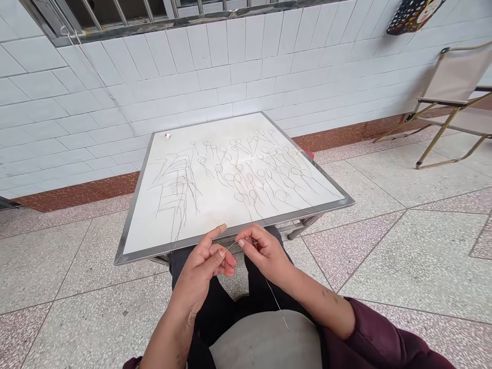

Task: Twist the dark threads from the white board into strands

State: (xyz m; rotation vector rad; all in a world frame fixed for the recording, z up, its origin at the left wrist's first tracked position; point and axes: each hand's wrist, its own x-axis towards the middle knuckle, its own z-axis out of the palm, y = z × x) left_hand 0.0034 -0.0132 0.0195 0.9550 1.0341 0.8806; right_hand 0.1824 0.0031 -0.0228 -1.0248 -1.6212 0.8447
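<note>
A thin, pale wire (275,299) runs between my two hands in front of the table's near edge. My left hand (207,262) pinches one stretch of it between thumb and fingers, with the index finger raised and a tan wrap around its tip. Close beside it, my right hand (266,252) grips the wire with thumb and forefinger. From under that hand the wire's long tail hangs over my lap. Many looped wires (281,195) with long tails lie on the right of the tabletop. Bent wires (179,187) without clear loops are gathered on the left.
The white table (215,218) has a grey metal rim and stands near a tiled wall (154,77). A small white-and-red object (167,137) sits at its far left corner. A folding chair (453,97) is at the right, and a patterned bag (413,16) hangs above.
</note>
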